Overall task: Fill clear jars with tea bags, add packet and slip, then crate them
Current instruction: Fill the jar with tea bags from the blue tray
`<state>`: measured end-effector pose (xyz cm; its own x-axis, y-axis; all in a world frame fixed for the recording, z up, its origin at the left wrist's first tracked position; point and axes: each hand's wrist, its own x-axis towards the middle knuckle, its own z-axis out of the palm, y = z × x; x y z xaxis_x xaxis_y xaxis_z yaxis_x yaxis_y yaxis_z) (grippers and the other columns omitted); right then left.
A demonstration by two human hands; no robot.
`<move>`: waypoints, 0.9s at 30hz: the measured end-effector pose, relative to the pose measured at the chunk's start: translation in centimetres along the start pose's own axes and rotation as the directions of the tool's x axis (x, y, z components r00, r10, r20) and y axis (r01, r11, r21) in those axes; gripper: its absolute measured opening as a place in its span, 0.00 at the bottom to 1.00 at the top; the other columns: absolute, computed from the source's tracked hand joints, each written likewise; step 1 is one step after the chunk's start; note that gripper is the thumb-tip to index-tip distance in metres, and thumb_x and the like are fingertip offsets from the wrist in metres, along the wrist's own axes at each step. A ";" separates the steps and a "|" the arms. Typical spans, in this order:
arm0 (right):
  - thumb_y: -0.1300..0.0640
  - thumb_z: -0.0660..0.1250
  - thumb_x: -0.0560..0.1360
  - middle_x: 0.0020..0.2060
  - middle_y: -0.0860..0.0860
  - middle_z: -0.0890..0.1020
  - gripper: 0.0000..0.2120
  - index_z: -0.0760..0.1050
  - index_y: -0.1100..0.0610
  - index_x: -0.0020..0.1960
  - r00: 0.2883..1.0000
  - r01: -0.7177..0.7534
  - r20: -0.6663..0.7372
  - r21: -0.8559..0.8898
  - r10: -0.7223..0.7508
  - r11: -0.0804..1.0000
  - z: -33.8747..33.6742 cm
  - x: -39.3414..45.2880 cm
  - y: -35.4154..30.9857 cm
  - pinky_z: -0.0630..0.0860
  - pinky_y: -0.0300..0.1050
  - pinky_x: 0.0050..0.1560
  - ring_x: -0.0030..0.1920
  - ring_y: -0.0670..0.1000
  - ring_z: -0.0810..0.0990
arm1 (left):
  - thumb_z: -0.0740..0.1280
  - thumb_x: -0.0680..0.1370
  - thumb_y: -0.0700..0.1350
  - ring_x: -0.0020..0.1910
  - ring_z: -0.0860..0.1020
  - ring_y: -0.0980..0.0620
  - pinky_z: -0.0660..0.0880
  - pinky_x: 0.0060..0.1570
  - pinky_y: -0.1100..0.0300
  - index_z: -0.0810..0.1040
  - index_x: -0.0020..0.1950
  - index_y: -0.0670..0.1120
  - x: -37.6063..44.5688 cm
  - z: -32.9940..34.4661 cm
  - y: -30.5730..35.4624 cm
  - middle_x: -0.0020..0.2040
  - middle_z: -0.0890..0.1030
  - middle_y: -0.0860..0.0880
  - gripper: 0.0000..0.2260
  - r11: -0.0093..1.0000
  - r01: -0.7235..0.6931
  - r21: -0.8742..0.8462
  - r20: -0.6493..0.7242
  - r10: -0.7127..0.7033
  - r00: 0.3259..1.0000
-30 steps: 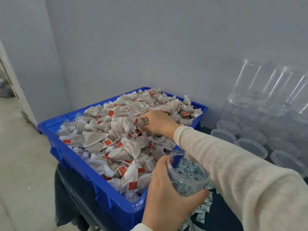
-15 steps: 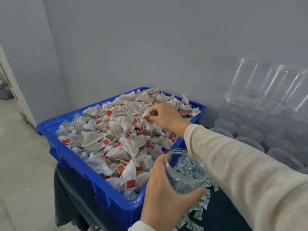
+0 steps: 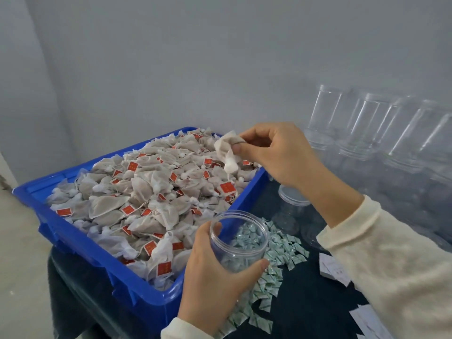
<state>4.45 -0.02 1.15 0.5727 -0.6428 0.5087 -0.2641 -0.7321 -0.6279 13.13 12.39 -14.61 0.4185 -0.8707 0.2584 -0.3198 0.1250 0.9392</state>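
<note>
1. I am looking at a plain grey wall and a dark table top in front of it.
2. My right hand is pinching one tea bag by its top, with fingers and thumb curled tight. The bag is hanging just above the heap in the blue crate.
3. I am thinking this bag is very light, soft and squashy. It could tear, so a gentle pinch at the gathered top looks best.
4. My left hand is wrapping round the clear jar, beside the crate's near corner. No tea bags are showing inside it.
5. I am guessing the jar is light, stiff and a bit slippery, so holding its round side is working well.
6. Little green packets are lying under and beside the jar. White slips are lying near my right sleeve.
7. Many empty jars are standing stacked by the wall.
</note>
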 end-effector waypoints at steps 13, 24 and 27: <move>0.49 0.75 0.70 0.35 0.39 0.83 0.04 0.84 0.47 0.44 1.000 0.024 0.001 -0.147 -0.024 0.989 1.9 -8.3 1.8 0.70 0.32 0.47 0.39 0.39 0.80 | 0.75 0.52 0.67 0.50 0.76 0.69 0.70 0.43 0.79 0.69 0.53 0.62 -0.1 0.0 0.9 0.52 0.75 0.72 0.33 0.993 -0.042 -0.107 -0.034 0.038 0.999; 0.49 0.75 0.70 0.33 0.40 0.82 0.05 0.84 0.49 0.42 0.894 -0.049 0.410 -0.314 0.182 0.948 1.1 -6.9 1.3 0.73 0.32 0.39 0.38 0.38 0.79 | 0.76 0.54 0.66 0.52 0.78 0.60 0.78 0.51 0.59 0.68 0.59 0.61 -0.1 0.2 0.2 0.53 0.78 0.61 0.37 0.998 -0.055 -0.033 -0.005 0.055 0.998; 0.52 0.71 0.74 0.39 0.42 0.83 0.05 0.84 0.52 0.48 0.801 0.048 0.568 -0.376 0.189 0.925 1.3 -5.8 0.2 0.75 0.33 0.42 0.42 0.40 0.78 | 0.77 0.53 0.67 0.53 0.78 0.58 0.79 0.51 0.56 0.67 0.63 0.58 -0.1 0.1 0.1 0.56 0.77 0.59 0.42 0.999 -0.034 -0.023 0.018 0.034 0.999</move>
<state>2.07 3.87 -2.66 0.8494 -0.5258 -0.0458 -0.5089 -0.7929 -0.3351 12.94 12.47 -14.54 0.3919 -0.8743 0.2863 -0.3142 0.1653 0.9349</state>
